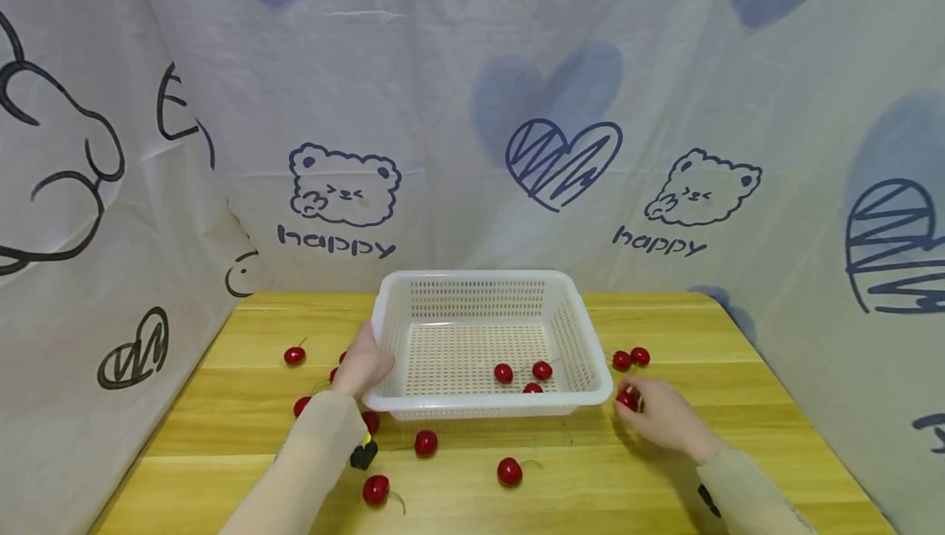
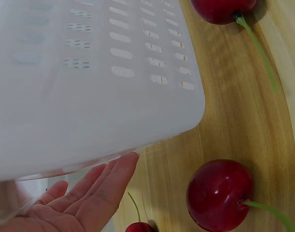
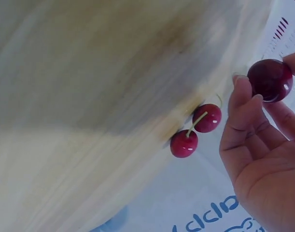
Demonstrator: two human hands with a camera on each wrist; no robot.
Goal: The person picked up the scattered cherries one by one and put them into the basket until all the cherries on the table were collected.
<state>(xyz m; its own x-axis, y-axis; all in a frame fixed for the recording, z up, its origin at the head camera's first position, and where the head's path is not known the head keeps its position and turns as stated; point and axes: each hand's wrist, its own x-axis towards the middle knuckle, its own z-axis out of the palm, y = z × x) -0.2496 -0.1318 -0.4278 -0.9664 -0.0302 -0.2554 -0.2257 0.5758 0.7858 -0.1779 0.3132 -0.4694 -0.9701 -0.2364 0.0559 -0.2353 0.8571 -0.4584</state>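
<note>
A white perforated plastic basket stands at the middle of the table, with three red cherries in its front right part, one of them this cherry. My left hand holds the basket by its left rim; the left wrist view shows its fingers along the outer wall. Just right of the basket's front right corner, my right hand pinches a cherry between thumb and fingertips. Behind that hand, two more cherries with green stems lie close together on the table.
Several loose cherries lie on the wooden table left of and in front of the basket, including a cherry near the front middle and another cherry at far left. A printed white cloth hangs behind and at both sides.
</note>
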